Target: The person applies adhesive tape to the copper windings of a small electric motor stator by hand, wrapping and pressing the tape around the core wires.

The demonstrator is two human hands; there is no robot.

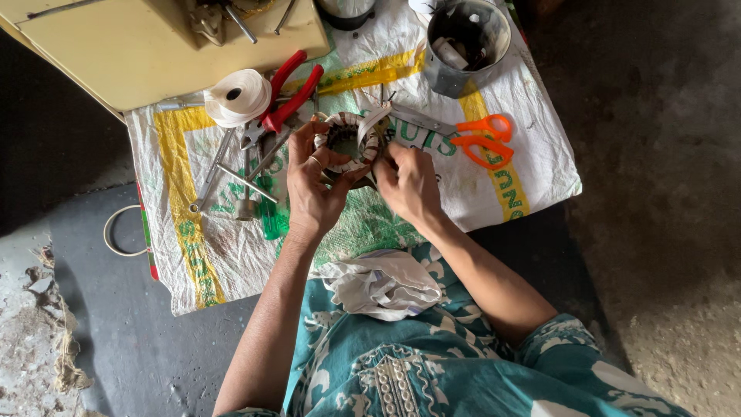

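Taped winding ring (349, 147) held between both hands above sack-covered counter (532, 166). Left hand (312, 189) clamped on ring's left side; right hand (409, 185) pinching white tape strip (370, 123) at right edge. Orange scissors (482, 139) just right.

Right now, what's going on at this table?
A person holds a ring-shaped coil over a woven sack spread as a work surface. The left hand grips the ring from its side, while the right hand pulls a strip of white tape against it; part of the ring is already wrapped. Nearby lie a tape roll, red pliers, orange scissors, some metal tools and a metal can.
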